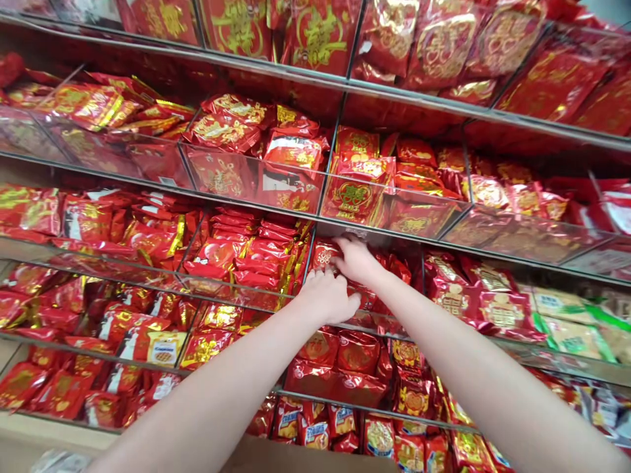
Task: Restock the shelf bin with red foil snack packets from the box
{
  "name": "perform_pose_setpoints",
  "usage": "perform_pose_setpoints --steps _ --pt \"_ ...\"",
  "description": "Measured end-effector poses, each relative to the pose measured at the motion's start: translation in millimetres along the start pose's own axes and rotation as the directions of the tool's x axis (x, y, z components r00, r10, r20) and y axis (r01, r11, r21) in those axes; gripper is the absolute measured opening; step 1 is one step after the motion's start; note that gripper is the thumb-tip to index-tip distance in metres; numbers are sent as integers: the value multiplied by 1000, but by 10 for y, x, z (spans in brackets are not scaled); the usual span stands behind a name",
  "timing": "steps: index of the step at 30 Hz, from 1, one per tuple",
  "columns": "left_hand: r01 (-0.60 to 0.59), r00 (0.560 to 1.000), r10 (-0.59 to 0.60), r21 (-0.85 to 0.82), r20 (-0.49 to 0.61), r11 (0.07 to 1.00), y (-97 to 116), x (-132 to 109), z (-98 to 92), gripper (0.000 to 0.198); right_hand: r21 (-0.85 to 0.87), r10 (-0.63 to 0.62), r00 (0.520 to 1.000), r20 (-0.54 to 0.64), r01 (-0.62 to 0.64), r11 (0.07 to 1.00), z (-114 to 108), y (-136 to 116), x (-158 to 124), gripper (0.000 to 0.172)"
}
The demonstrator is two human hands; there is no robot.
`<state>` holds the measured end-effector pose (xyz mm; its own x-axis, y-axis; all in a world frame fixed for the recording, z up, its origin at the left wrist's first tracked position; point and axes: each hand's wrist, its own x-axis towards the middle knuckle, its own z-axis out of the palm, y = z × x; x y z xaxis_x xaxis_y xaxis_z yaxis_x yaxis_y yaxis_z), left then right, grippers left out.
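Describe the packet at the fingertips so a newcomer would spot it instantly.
On the tall shelf rack, find the compartment both hands reach into. At its left end, by the fingertips of the left hand and right hand, sits a red packet. Its pale, ornate emblem faces outward, unlike the gold-edged stack across the divider to its left.

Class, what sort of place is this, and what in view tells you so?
Probably a shop display of packaged snacks or sweets: there are tiered shelves split into compartments, many small red packets, and green-edged packets at the right.
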<state>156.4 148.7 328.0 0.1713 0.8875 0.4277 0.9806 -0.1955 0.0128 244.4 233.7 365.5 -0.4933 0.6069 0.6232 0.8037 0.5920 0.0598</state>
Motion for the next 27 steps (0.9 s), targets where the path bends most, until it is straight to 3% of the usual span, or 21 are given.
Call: perform_pose_setpoints --steps 2,4,7,9,13,16,22,24,27 --pt "17 999 -17 -1 48 1000 -1 28 -11 67 -48 21 1000 15 -20 999 -119 64 -106 39" --pt "19 998 -19 7 63 1000 0 30 -8 68 -109 70 985 159 -53 993 -227 113 -243 31" --pt "-5 1000 4 22 20 1000 7 6 10 65 -175 80 899 430 -4 985 -310 115 -455 24" --pt "-26 999 27 31 -23 999 6 7 26 62 -199 67 877 476 33 979 -302 87 -548 22" --pt "-53 997 56 52 -59 997 -9 69 60 59 -232 83 890 449 27 972 -249 96 -558 24" --pt "-61 996 66 77 -54 995 -10 88 65 59 -213 81 867 492 30 977 -314 146 -499 20" --pt "-55 998 59 115 -35 992 2 64 42 59 -166 225 856 465 -165 972 -573 221 -447 20" --pt "-54 998 58 111 -38 992 3 57 39 59 -148 248 877 412 -204 968 -603 236 -466 18" --pt "-58 997 63 107 -53 993 1 45 46 58 -87 226 952 209 -212 973 -576 250 -512 15"
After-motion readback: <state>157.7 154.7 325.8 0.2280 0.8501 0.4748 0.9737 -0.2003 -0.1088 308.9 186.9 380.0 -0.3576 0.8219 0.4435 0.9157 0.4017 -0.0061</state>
